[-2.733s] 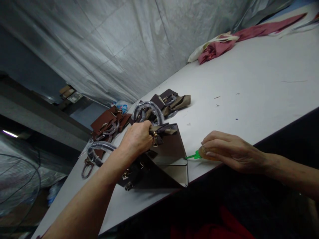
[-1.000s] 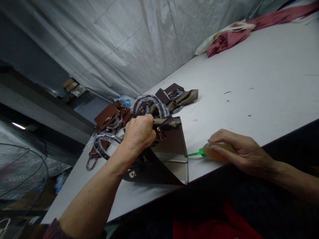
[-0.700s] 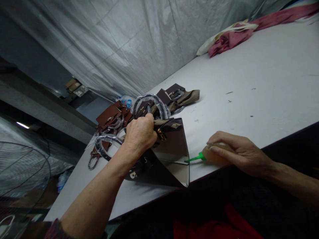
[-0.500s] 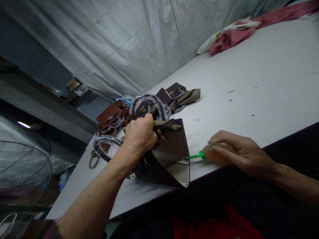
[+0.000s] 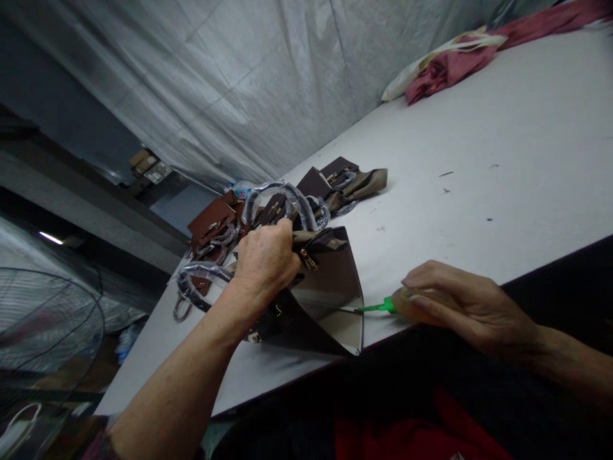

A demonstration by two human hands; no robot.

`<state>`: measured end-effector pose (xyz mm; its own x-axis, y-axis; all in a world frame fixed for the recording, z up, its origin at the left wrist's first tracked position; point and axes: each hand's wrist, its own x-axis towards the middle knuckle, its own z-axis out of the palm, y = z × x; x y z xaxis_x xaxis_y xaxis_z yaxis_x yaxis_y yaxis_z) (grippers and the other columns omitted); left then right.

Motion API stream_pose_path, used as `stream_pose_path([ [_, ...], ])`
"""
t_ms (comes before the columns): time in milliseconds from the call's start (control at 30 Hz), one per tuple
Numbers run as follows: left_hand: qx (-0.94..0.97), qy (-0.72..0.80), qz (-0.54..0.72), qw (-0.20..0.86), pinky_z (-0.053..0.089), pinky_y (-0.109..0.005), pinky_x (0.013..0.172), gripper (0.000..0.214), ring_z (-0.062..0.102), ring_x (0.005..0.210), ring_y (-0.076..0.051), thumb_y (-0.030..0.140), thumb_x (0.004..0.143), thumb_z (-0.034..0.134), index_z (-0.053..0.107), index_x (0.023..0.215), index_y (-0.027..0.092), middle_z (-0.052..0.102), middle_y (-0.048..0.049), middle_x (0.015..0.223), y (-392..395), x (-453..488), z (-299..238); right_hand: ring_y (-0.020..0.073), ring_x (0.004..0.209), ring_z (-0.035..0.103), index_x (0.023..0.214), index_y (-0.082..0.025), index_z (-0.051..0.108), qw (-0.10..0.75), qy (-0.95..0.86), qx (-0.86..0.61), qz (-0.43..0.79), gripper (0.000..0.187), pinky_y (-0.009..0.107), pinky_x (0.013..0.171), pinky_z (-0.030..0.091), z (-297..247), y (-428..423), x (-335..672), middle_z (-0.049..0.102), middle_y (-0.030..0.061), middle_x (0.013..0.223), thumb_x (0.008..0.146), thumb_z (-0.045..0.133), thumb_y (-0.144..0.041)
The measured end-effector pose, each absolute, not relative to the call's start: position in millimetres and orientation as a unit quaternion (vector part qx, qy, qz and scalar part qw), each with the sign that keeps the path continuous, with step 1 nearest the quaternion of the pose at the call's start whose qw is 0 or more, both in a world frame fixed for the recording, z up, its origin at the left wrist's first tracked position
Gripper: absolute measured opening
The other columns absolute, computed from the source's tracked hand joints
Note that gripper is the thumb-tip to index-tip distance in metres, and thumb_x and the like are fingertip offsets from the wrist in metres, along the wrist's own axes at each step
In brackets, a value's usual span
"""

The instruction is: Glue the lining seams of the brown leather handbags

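My left hand [image 5: 268, 259] is closed on the upper part of a dark brown handbag [image 5: 330, 275], which lies tipped on the table with its open side panel toward the right. Clear plastic wraps the bag's looped handles [image 5: 282, 191]. A gold zipper pull [image 5: 307, 259] hangs near my left fingers. In my right hand [image 5: 460, 303] is a squeeze bottle [image 5: 416, 305] of amber liquid, gripped between thumb and fingers. Its thin green nozzle [image 5: 376, 308] points left, the tip at the pale inner edge of the bag's side. The left fingertips are hidden behind the bag's material.
Behind the held bag lie more dark brown bags [image 5: 340, 169] and reddish-brown bags [image 5: 213, 220]. Pink cloth [image 5: 435, 73] lies at the back of the white table [image 5: 527, 153], against a silvery curtain [image 5: 297, 83]. A wire-caged fan [image 5: 48, 332] stands at lower left.
The bottle and my right hand have shifted slightly down; the nozzle tip now sits a little lower along the bag's edge. My left hand keeps its grip on the handbag.
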<state>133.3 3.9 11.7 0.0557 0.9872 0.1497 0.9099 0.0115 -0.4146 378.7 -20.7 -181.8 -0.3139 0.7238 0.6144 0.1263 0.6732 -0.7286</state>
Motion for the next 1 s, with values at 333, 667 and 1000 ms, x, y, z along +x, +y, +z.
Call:
stream_pose_path([
  [333, -0.673, -0.689, 0.094, 0.253, 0.056, -0.044, 0.075, 0.021, 0.073, 0.09, -0.037, 0.02, 0.082, 0.058, 0.067, 0.101, 0.02, 0.075, -0.0157, 0.091, 0, 121, 25, 0.0216, 0.092, 0.067, 0.109, -0.026, 0.062, 0.521, -0.781, -0.252, 0.237, 0.014, 0.036, 0.077, 0.056, -184, -10, 375, 0.068, 0.0063, 0.101, 0.097, 0.06, -0.02],
  [667, -0.67, -0.726, 0.104, 0.115, 0.05, -0.033, 0.068, 0.023, 0.072, 0.081, -0.029, 0.018, 0.081, 0.058, 0.068, 0.102, 0.021, 0.075, -0.0098, 0.086, -26, 117, 24, 0.0203, 0.091, 0.066, 0.108, -0.023, 0.062, 0.514, -0.811, -0.224, 0.167, 0.012, 0.033, 0.075, 0.057, -183, 7, 372, 0.067, 0.0075, 0.099, 0.097, 0.059, -0.018],
  [1000, -0.679, -0.733, 0.03, -0.02, 0.051, -0.03, 0.07, 0.028, 0.071, 0.085, -0.025, 0.01, 0.074, 0.059, 0.076, 0.094, 0.022, 0.078, -0.008, 0.096, -51, 102, 15, 0.0228, 0.089, 0.068, 0.109, -0.026, 0.065, 0.53, -0.781, -0.247, 0.221, 0.015, 0.037, 0.075, 0.057, -193, 6, 368, 0.069, 0.0062, 0.1, 0.094, 0.062, -0.022],
])
